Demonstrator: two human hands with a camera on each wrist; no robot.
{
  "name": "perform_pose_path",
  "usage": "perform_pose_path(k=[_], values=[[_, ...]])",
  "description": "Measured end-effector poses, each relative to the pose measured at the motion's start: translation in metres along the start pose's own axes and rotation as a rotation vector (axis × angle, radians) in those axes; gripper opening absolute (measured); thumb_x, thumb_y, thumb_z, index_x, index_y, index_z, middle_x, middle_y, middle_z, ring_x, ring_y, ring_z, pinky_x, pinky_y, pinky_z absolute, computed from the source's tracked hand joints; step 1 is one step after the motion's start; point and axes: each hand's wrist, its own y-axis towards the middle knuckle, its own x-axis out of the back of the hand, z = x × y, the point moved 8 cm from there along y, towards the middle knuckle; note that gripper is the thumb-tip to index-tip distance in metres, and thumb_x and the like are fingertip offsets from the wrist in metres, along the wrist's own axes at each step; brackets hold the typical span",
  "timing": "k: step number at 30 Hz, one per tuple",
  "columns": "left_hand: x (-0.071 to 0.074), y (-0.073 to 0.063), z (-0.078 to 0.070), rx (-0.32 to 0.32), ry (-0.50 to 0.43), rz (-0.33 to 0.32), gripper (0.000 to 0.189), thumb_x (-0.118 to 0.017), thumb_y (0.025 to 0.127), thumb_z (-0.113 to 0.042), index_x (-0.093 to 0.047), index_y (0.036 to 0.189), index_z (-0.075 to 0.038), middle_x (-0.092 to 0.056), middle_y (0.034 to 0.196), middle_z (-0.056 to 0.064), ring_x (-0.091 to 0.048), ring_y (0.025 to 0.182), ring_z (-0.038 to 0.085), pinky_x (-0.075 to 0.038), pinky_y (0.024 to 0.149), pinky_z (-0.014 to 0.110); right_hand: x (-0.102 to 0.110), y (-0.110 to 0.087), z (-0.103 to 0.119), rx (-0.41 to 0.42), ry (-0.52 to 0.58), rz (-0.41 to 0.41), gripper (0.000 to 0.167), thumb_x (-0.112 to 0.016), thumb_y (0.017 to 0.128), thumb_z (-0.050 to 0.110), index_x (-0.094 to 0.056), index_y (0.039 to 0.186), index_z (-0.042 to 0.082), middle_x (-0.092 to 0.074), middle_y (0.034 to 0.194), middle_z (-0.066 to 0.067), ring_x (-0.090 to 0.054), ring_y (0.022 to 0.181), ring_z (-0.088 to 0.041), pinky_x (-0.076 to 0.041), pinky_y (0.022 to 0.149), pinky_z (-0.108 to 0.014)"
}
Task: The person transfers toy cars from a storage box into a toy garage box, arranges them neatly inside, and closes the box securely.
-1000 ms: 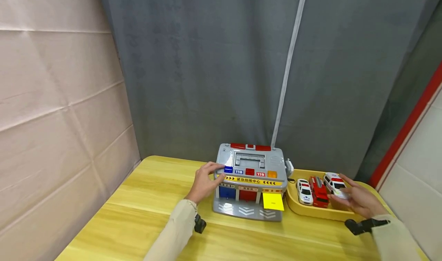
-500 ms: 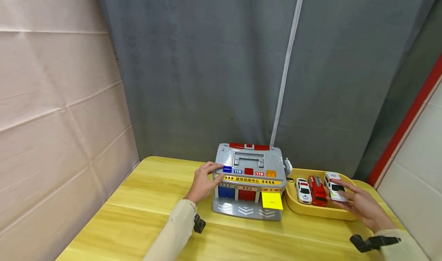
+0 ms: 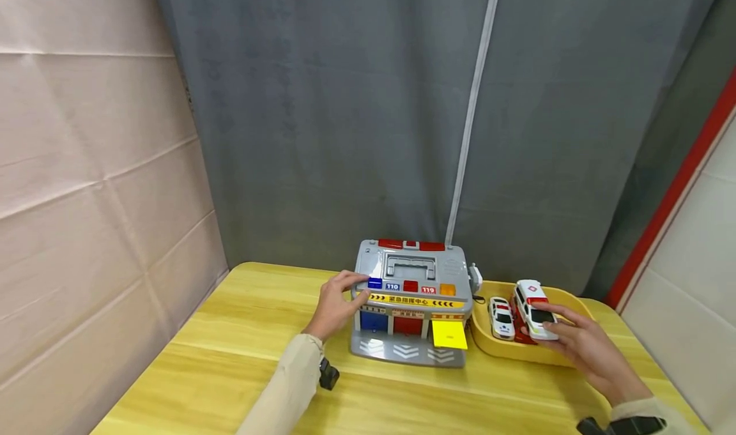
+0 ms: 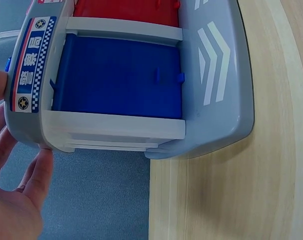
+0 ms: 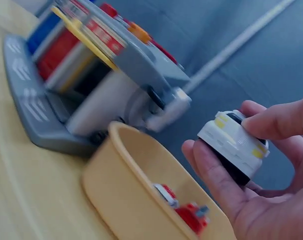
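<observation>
A grey toy emergency station (image 3: pixel 411 301) stands on the table with blue and red garage doors and a raised yellow door. My left hand (image 3: pixel 336 304) grips the left corner of its roof, one fingertip beside the blue button. In the left wrist view, the blue door (image 4: pixel 121 75) faces the camera and the thumb (image 4: pixel 41 172) touches the roof's lower corner. My right hand (image 3: pixel 583 345) holds a white toy ambulance (image 3: pixel 533 310) between thumb and fingers, above the yellow tray (image 3: pixel 566 294). In the right wrist view the ambulance (image 5: pixel 234 142) is seen end-on, above the tray's rim.
A white toy police car (image 3: pixel 501 320) and a red toy fire truck (image 3: pixel 520 333), partly covered by the ambulance, sit in the tray. The tray stands against the station's right side. A grey curtain (image 3: pixel 345 135) hangs behind the wooden table (image 3: pixel 247 333).
The right hand has lifted the ambulance from the tray's right side and moved it left, over the fire truck. The left hand has stayed on the station's roof corner.
</observation>
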Motion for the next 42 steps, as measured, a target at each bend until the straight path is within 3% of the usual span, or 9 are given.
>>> perform_pose_path(k=[4,9,12,19,25,30,33,42], values=[[0.001,0.000,0.000,-0.004,0.002,-0.003,0.030,-0.073,0.091,-0.023,-0.073,0.120,-0.018,-0.067,0.120,-0.001,-0.058,0.120,0.027,-0.050,0.105,0.051,-0.019,-0.006,-0.001,0.057,0.041,0.026,0.037,-0.052,0.102,0.008,-0.070,0.115,0.038,-0.052,0.122,0.010,-0.065,0.100,-0.009,-0.062,0.088,-0.027],[-0.001,0.000,-0.001,-0.006,0.004,0.012,0.030,-0.072,0.092,-0.023,-0.073,0.121,-0.017,-0.067,0.121,0.000,-0.057,0.120,0.026,-0.051,0.106,0.050,-0.041,-0.014,-0.001,0.123,0.121,0.132,0.039,-0.048,0.103,0.003,-0.070,0.117,0.032,-0.060,0.114,0.017,-0.072,0.101,-0.015,-0.062,0.089,-0.030],[-0.001,0.000,0.000,0.003,0.012,0.005,0.030,-0.072,0.092,-0.024,-0.073,0.121,-0.017,-0.067,0.121,-0.001,-0.057,0.121,0.026,-0.050,0.106,0.050,-0.052,-0.017,-0.008,0.089,0.108,0.173,0.039,-0.048,0.103,0.005,-0.069,0.119,0.034,-0.056,0.120,0.012,-0.071,0.104,-0.017,-0.061,0.092,-0.030],[0.002,0.001,0.000,-0.005,0.022,-0.011,0.030,-0.073,0.091,-0.024,-0.073,0.120,-0.018,-0.067,0.120,-0.001,-0.057,0.120,0.027,-0.048,0.106,0.053,-0.072,-0.020,-0.027,-0.035,0.024,0.147,0.032,-0.053,0.103,0.012,-0.063,0.129,0.027,-0.034,0.148,-0.027,-0.066,0.107,-0.018,-0.059,0.098,-0.038],[0.000,0.001,-0.001,-0.014,0.033,-0.004,0.030,-0.072,0.091,-0.024,-0.073,0.120,-0.017,-0.067,0.120,0.000,-0.057,0.119,0.026,-0.050,0.105,0.050,-0.086,-0.026,-0.038,-0.035,0.084,0.235,0.033,-0.052,0.103,0.011,-0.063,0.129,0.028,-0.035,0.146,-0.023,-0.068,0.110,-0.020,-0.057,0.101,-0.039],[0.000,-0.001,-0.001,-0.009,0.026,-0.010,0.029,-0.073,0.091,-0.024,-0.073,0.120,-0.018,-0.068,0.119,0.000,-0.058,0.118,0.026,-0.051,0.105,0.049,-0.098,-0.028,-0.053,-0.092,0.112,0.252,0.039,-0.055,0.101,0.010,-0.056,0.140,0.013,-0.019,0.152,-0.037,-0.067,0.112,-0.024,-0.056,0.102,-0.044],[0.001,-0.002,-0.003,-0.016,0.018,-0.012,0.029,-0.073,0.091,-0.023,-0.073,0.120,-0.018,-0.068,0.118,0.000,-0.058,0.118,0.026,-0.051,0.105,0.050,-0.106,-0.028,-0.061,-0.123,0.132,0.268,0.043,-0.054,0.101,0.010,-0.050,0.144,0.007,-0.025,0.149,-0.037,-0.066,0.112,-0.025,-0.056,0.103,-0.044],[0.001,-0.001,-0.004,-0.018,0.020,-0.015,0.028,-0.073,0.091,-0.024,-0.074,0.119,-0.019,-0.068,0.118,-0.001,-0.058,0.117,0.025,-0.049,0.104,0.053,-0.135,-0.025,-0.066,-0.127,0.229,0.340,0.042,-0.054,0.101,0.007,-0.051,0.143,0.007,-0.035,0.144,-0.028,-0.066,0.113,-0.030,-0.054,0.106,-0.046]])
